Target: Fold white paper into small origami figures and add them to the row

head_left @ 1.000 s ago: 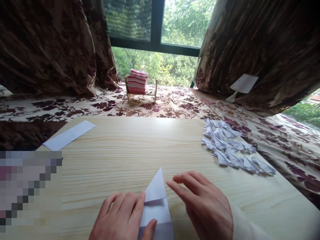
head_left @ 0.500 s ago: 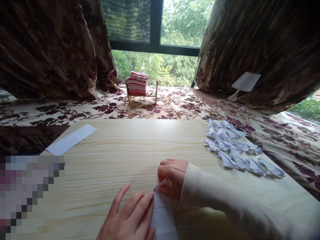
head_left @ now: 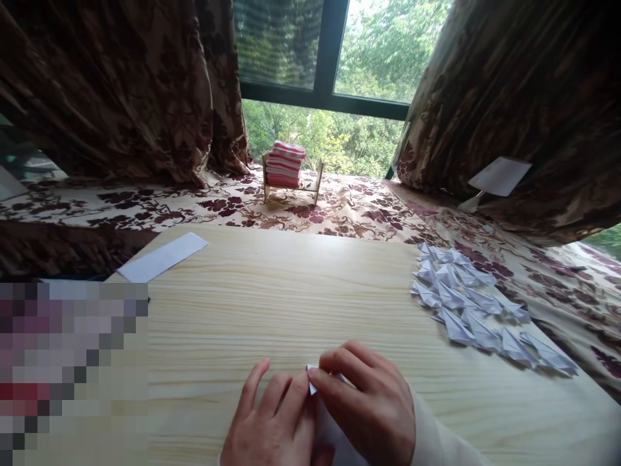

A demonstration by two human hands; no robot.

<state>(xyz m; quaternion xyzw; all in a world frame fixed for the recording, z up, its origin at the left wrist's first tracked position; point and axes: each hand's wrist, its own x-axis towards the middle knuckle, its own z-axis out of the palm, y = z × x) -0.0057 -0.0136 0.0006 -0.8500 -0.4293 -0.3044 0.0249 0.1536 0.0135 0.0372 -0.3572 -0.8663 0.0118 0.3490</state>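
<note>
A white folded paper (head_left: 312, 383) lies on the light wooden table (head_left: 291, 304) near its front edge, mostly hidden under my hands. My left hand (head_left: 272, 424) rests flat on the paper's left side, fingers stretched forward and pressing it down. My right hand (head_left: 366, 404) curls over the paper's tip, fingertips pressed on the small corner that shows between the two hands. A cream sleeve (head_left: 441, 443) covers my right forearm.
Several folded white paper pieces (head_left: 478, 310) lie in a pile at the table's right edge. A white paper strip (head_left: 162, 257) sits at the far left corner. A small wooden rack with striped cloth (head_left: 288, 168) stands on the floral fabric by the window. Brown curtains hang on both sides.
My right hand went out to the paper's tip, then came back over it toward my left hand; the upright tip now lies folded down. The view shifted slightly left.
</note>
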